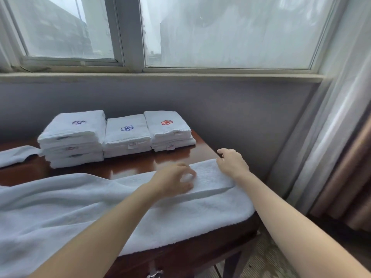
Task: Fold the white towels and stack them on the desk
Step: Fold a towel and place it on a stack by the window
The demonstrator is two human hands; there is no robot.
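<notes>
Left grip [174, 180], right grip [232, 163] touch spread towel [100, 207]

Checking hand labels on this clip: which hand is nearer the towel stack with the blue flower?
Left. The left hand is on the spread towel, in front and right of the blue-flower stack; the right hand is farther right.

Our white towel [80, 207] lies rumpled under our left hand [174, 180], far edge folded. Three folded towel stacks [127, 135] stand beyond it.
</notes>
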